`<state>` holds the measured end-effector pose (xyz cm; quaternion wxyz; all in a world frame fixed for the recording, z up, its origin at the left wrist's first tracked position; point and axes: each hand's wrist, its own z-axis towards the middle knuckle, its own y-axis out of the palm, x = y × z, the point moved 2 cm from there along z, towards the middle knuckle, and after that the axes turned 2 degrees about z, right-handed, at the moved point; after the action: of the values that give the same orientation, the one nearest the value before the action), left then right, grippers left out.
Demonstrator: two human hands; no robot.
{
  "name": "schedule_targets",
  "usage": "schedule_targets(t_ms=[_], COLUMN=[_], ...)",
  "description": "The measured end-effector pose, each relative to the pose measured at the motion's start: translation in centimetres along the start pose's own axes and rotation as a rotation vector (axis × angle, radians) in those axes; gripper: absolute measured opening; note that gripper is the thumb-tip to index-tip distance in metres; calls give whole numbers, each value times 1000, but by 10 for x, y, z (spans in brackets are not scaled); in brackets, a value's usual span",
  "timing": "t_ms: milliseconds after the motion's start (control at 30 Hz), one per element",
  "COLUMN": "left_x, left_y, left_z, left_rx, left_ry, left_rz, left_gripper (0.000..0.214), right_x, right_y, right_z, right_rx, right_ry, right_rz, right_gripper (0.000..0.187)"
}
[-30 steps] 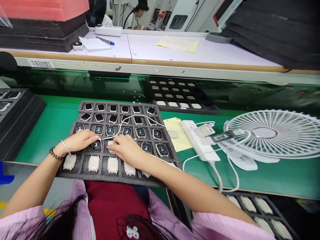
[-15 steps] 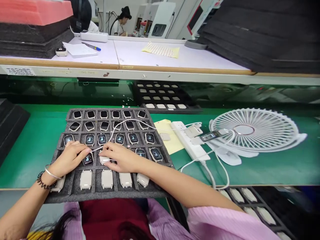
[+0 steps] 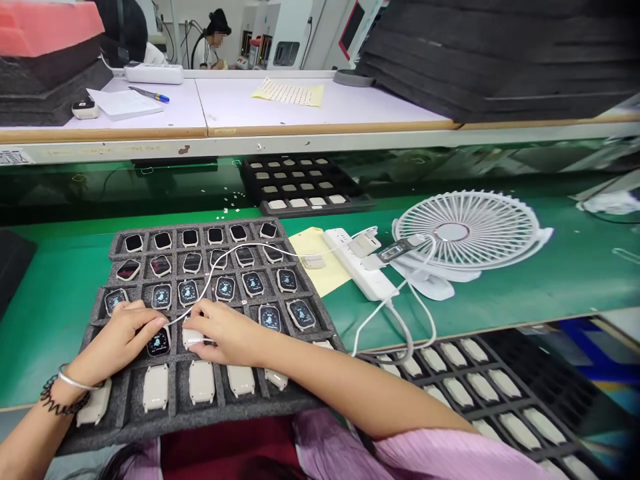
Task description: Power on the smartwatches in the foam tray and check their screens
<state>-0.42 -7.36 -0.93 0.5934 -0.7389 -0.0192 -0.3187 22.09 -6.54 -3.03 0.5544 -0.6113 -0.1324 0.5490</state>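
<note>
A dark grey foam tray [image 3: 133, 417] holds rows of smartwatches, some with lit screens and some with pale backs up. My left hand [image 3: 125, 337] has its fingers curled at a lit smartwatch [image 3: 159, 343], thumb tip against a thin white cable [image 3: 215, 263]; the inner fingers are hidden. My right hand [image 3: 227, 333] pinches a small white charging plug [image 3: 199, 341] against the pale back of a smartwatch [image 3: 187, 333] in the same row. The right fingers partly cover that watch.
Right of the tray lie a white power strip [image 3: 357, 267] with plugged-in adapters, yellow paper [image 3: 330, 283] and a white fan [image 3: 465, 227]. Other watch trays sit behind [image 3: 300, 183] and at lower right [image 3: 465, 380]. A shelf [image 3: 225, 117] runs across the back; a co-worker [image 3: 215, 43] sits beyond.
The view has turned right and shifted, showing more of the lower-right tray. Both hands keep the same hold over the same watches.
</note>
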Motion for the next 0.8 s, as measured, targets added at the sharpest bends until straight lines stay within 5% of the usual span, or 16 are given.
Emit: schedule_targets(t_ms=[467,667,800], left_x=[-5,-9,-12], left_y=[-8,-9,-13], left_z=[71,68,59], left_rx=[5,9,-84], left_ry=[-98,-49,-13], left_rz=[89,46,-48], left_gripper=[61,60,57], right_x=[73,65,57], right_y=[-27,-31,-46], right_z=[28,24,24], right_rx=[31,50,-48], right_ry=[-130,-116,10], right_rz=[109,61,246], right_gripper=[28,24,29])
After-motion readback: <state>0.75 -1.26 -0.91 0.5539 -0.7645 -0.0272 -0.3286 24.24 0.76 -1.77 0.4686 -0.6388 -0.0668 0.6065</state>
